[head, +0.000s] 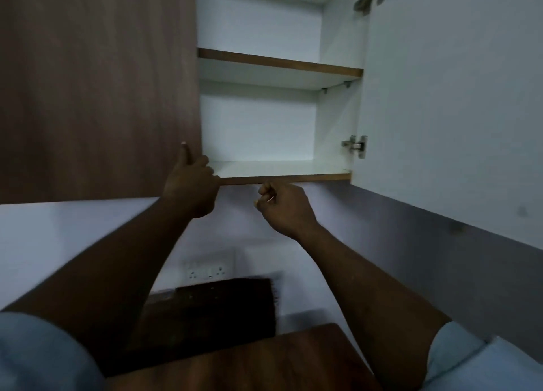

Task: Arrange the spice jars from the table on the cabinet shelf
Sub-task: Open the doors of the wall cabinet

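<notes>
Swinging this open is where I could mess up. My left hand [191,182] is grasping the bottom corner edge of the dark brown wood-grain cabinet door [97,91] at 9 o'clock, thumb flat on its face. My head's right under it, so a hard tug probably brings it into my forehead.

My right hand [282,205] is clenched with nothing in it that I can see, just below the brown front lip of the white bottom cabinet shelf [279,169]. Knuckles could clip that lip on the way up. The white-lined open door [440,97] at 3 o'clock is an elbow trap.

The spice jars aren't in view at all. Only a corner of the brown wooden bench [264,361] shows at 6 o'clock, so I'd be reaching down blind and could knock one over.
</notes>
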`<state>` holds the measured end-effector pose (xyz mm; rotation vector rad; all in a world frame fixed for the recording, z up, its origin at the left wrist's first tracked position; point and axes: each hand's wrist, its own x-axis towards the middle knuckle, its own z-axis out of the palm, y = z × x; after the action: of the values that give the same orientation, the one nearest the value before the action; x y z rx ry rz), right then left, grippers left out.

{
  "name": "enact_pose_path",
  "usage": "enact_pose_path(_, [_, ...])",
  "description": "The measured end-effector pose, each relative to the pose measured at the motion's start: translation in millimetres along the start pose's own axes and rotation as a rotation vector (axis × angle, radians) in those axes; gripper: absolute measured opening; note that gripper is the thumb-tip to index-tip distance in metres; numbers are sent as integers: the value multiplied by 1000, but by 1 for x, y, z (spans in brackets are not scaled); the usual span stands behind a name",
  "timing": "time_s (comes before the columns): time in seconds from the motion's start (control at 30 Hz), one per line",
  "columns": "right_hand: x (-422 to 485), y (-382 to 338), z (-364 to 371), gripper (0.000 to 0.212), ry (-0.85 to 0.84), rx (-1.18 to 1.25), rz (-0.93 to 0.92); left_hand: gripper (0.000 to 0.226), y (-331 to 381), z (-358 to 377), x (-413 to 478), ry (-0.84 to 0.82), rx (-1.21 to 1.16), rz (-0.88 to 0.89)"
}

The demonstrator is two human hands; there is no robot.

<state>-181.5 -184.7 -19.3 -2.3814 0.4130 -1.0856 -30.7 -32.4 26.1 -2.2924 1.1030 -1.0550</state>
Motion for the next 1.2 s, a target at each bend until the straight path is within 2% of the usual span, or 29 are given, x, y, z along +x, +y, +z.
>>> enact_pose_path(0.13, [25, -19, 29, 24, -89, 186, 52, 54, -16, -2, -1, -3, 230, 50])
enact_pose_path(0.23, [36, -28, 46, 28, -115, 237, 52, 53, -16, -4, 2, 18, 310, 27])
enact_pose_path(0.33, [40, -32, 61, 26, -140, 333, 80, 50, -11, 1, -2, 69, 311, 12])
enact_pose_path(0.43, [37, -40, 70, 12, -122, 644, 232, 44, -11, 2, -11, 166, 283, 33])
enact_pose_path(0.57, [30, -60, 65, 17, -57, 871, 303, 37, -18, -10, -36, 324, 148, 93])
enact_pose_path(0.67, [21, -82, 53, 25, -68, 931, 278, 30, -23, -30, -64, 421, 83, 140])
enact_pose_path(0.87, [-19, -138, 23, 33, -204, 977, 157, 25, -43, -77, -133, 471, 104, 216])
enact_pose_path(1.03, [-58, -196, 7, 41, -276, 1014, 44, 28, -63, -104, -190, 518, 90, 197])
enact_pose_path(1.2, [-103, -260, 9, 52, -414, 934, 34, 31, -106, -119, -272, 496, 105, 164])
